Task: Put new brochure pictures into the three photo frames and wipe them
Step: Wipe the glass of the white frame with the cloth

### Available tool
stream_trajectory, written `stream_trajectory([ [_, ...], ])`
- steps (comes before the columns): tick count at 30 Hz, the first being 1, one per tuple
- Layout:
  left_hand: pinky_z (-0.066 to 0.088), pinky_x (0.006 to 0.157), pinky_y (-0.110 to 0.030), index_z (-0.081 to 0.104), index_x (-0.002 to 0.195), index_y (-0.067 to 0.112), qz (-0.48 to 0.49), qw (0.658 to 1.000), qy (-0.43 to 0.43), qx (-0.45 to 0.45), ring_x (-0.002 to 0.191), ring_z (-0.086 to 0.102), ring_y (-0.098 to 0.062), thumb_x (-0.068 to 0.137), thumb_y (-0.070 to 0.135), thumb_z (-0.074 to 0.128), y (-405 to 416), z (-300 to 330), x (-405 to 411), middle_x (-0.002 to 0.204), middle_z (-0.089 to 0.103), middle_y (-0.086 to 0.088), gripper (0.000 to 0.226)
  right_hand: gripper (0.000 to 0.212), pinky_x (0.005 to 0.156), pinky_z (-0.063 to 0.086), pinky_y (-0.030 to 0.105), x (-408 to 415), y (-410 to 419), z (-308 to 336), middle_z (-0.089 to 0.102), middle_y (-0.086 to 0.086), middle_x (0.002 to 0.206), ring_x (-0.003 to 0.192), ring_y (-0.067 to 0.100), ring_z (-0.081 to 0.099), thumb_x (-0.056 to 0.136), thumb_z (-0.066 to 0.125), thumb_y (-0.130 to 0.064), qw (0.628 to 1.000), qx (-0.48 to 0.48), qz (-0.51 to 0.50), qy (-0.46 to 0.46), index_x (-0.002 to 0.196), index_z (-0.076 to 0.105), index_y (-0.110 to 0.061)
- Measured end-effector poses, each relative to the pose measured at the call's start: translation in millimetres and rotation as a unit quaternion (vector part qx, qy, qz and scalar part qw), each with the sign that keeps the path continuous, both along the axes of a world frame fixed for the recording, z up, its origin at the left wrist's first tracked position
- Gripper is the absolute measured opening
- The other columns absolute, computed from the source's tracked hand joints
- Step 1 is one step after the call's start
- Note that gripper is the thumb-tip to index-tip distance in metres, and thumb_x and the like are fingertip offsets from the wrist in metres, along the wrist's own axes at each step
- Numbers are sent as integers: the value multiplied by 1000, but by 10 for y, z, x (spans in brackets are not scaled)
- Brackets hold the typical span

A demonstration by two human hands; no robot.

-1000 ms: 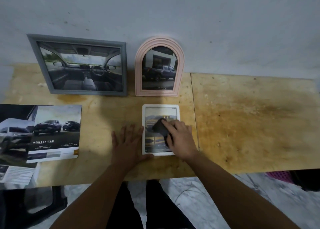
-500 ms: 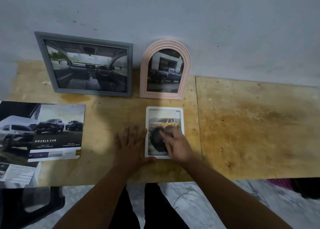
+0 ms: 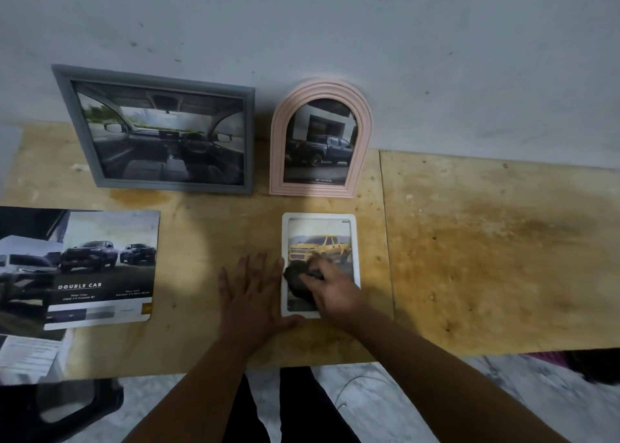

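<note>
A white photo frame (image 3: 319,219) with a yellow pickup picture lies flat on the wooden table (image 3: 486,248). My right hand (image 3: 332,291) presses a dark cloth (image 3: 297,279) onto the lower left of its glass. My left hand (image 3: 253,295) lies flat and spread on the table, with its thumb against the frame's bottom left corner. A grey frame (image 3: 161,130) with a car interior picture leans on the wall at the back left. Beside it stands a pink arched frame (image 3: 320,140) holding a dark pickup picture.
An open car brochure (image 3: 80,268) lies at the left of the table, with printed sheets (image 3: 30,355) below it. A dark chair (image 3: 60,412) shows at the bottom left. The table's front edge runs just below my hands. Something pink (image 3: 550,358) sits under the table's right side.
My right hand has slid the cloth from the upper middle of the white frame's glass down to its lower left. The left hand has stayed in place.
</note>
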State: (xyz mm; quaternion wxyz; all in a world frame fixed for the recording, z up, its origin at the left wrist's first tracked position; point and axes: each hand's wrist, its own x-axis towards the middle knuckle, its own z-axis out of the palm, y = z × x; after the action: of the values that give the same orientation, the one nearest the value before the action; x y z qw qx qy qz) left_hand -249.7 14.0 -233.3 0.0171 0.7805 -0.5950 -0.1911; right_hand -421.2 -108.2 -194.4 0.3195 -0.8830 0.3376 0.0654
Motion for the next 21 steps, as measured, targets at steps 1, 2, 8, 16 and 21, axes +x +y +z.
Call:
stream_trajectory([
  [1,11,117,-73,30,160,29,0,1000,1,3,154,18,-42,65,97,43,-9,-1,1,168,24,-11,118,33,102,51,45,-36,-101,38,48,6,138,123,25,52,104,50,-32,999,-11,-31,-14,137,45,-32],
  [2,10,117,-73,30,161,29,-1,1000,3,8,154,17,-42,65,98,42,-16,-5,3,168,22,-12,119,32,98,53,42,-59,-243,61,48,6,135,117,24,53,103,52,-29,996,-38,-83,-12,135,48,-29],
  [8,4,117,-74,24,162,28,-9,999,8,30,156,8,-44,67,102,36,-42,-16,9,170,13,-14,121,34,94,52,44,245,-600,-46,45,12,133,114,32,52,97,59,-20,977,-83,-186,57,130,61,-13],
  [16,5,117,-74,24,162,28,-9,999,3,31,156,9,-43,67,101,38,-67,-8,3,170,15,-15,121,44,89,56,44,507,-437,-121,48,12,134,114,31,52,89,70,-17,987,-141,-66,45,132,59,-14],
  [21,1,118,-70,26,162,30,0,998,16,53,156,12,-41,65,99,42,-56,63,-2,169,20,-13,120,39,102,48,50,174,-128,-69,45,15,143,125,36,47,100,54,-26,994,-97,0,49,139,54,-18],
])
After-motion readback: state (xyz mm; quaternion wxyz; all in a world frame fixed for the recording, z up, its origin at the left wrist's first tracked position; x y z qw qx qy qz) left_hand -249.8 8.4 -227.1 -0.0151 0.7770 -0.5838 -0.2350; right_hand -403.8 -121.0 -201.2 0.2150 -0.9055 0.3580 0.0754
